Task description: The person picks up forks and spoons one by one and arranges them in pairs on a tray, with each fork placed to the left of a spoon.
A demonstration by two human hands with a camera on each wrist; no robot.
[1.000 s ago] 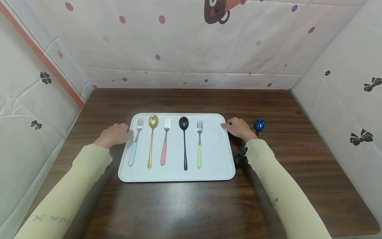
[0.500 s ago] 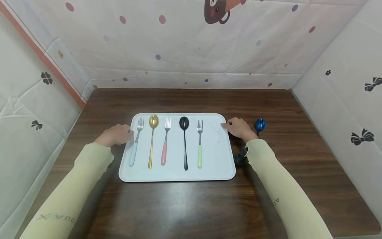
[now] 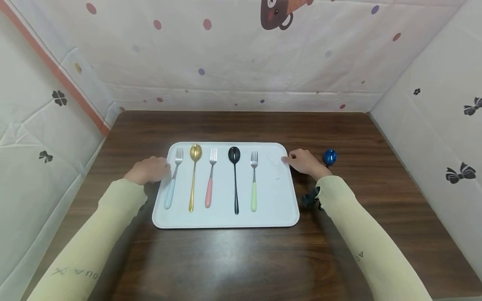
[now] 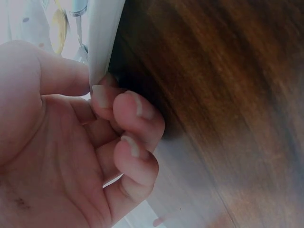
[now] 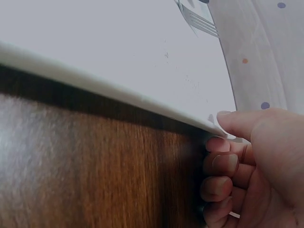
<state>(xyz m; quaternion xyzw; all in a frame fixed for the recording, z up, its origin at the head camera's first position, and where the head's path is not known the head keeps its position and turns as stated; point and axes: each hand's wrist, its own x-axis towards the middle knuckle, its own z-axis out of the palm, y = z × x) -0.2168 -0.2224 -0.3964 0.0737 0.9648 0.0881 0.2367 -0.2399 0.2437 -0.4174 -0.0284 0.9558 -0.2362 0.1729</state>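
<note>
A white rectangular tray (image 3: 273, 200) lies on the brown wooden table between both hands. My left hand (image 3: 147, 170) pinches its left rim; in the left wrist view the thumb (image 4: 64, 76) presses from above and the fingers curl beneath. At the right rim, my right hand (image 3: 306, 162) grips likewise, its thumb (image 5: 237, 124) on top. On the tray lie, left to right, a blue-handled fork (image 3: 170, 193), a gold spoon (image 3: 195, 153), a pink-handled fork (image 3: 208, 192), a black spoon (image 3: 234, 155) and a green-handled fork (image 3: 254, 195), side by side.
A spoon with a blue bowl (image 3: 329, 157) lies on the table (image 3: 226, 267) right of the tray, its handle mostly hidden by the right arm. Printed cloth walls (image 3: 233, 58) enclose the table's back and sides.
The whole view has shifted slightly. My right forearm has swung a little outward to the right. Both hands keep their hold on the tray, and the cutlery lies as before.
</note>
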